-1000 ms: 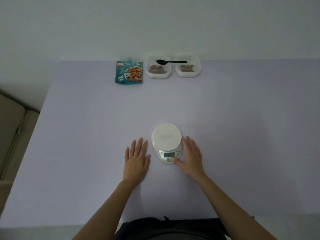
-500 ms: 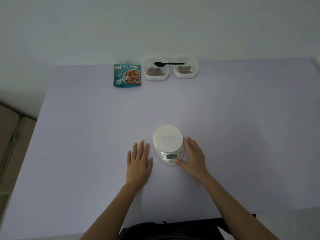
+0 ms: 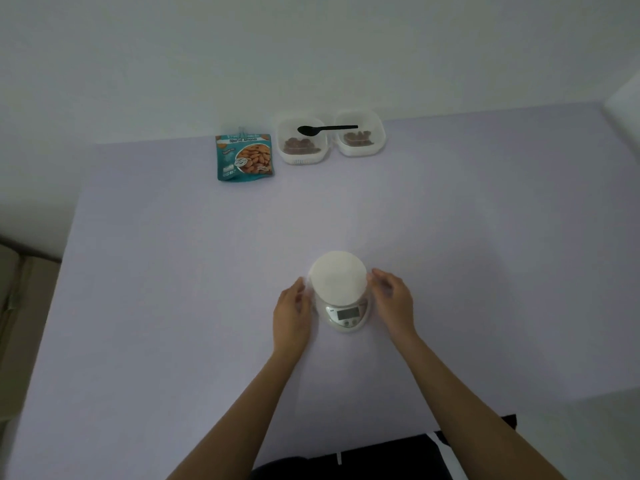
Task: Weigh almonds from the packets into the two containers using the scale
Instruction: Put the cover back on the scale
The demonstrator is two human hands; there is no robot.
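Head view: the white kitchen scale [image 3: 337,284] sits between the left hand [image 3: 292,308] and right hand [image 3: 393,299], loosely curved fingers at its platform rim; actual clasping cannot be told.

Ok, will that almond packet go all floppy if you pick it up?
Probably somewhat floppy: the roasted almonds packet is a soft pouch with a curved bottom edge. It looks fairly flat, so it is likely light. What looks like a clip at its top should stop almonds spilling.
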